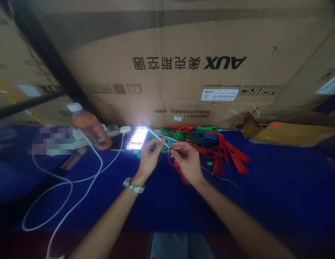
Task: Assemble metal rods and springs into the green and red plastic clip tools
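My left hand (149, 157), with a watch at the wrist, is closed around a pair of scissors (153, 133) whose shiny metal blades point up and to the left. My right hand (187, 158) is closed on the same scissors from the right, fingers pinched near the pivot, with a red handle loop (176, 167) hanging below it. Both hands meet over the blue table cover (264, 187). Just behind them lies a pile of scissors (208, 142) with red, green and blue handles.
A lit phone (137, 138) lies left of the hands, with a white cable (75, 187) looping across the cover. An orange drink bottle (90, 127) lies on its side near a power strip (113, 128). Large cardboard boxes (183, 64) wall off the back. A smaller brown box (289, 133) sits at the right.
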Demonstrator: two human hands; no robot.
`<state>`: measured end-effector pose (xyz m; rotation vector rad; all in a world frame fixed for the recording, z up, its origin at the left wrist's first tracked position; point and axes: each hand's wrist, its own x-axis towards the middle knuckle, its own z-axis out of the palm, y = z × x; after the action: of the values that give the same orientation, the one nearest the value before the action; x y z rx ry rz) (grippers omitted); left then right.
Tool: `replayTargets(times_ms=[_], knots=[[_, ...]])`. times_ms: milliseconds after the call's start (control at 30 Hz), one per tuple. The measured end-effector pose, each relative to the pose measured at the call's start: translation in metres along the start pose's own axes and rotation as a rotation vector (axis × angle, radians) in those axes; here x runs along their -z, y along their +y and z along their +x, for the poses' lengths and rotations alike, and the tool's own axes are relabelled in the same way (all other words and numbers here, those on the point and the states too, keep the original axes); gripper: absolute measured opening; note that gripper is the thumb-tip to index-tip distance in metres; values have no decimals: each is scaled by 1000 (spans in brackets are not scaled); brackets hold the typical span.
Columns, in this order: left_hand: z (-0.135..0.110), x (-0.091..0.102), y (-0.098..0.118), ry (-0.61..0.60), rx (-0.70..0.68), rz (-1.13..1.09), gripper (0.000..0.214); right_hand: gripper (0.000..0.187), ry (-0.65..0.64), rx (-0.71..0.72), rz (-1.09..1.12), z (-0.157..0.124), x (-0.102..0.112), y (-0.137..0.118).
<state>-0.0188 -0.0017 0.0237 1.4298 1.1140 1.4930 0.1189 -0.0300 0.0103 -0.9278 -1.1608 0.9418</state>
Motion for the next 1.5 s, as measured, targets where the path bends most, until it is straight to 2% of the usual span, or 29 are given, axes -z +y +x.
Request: replayTargets(times_ms=[200,333,467,667,900,1167,1500], knots=[[-2,4,16,-11,-136,136,40,20,-59,-7,4,-2,-1,-3],[-2,5,16,-50,-87,54,42,15,-39,29,16,-3,-2,-5],[-2,6,13,-99,-73,40,40,18,-70,7,30,-2,-1,-6],[-1,5,8,-93,-72,73,37,20,-89,16,94,-1,1,-6],[0,6,6,-124,-27,-19,37,19,-128,26,5,-2,1,-13],[0,7,9,-157,29,-158,39,17,-139,61,55,-3,0,-15],[-1,10,8,-280,106,-273,39,12,-154,128,-23,-8,2,-11]])
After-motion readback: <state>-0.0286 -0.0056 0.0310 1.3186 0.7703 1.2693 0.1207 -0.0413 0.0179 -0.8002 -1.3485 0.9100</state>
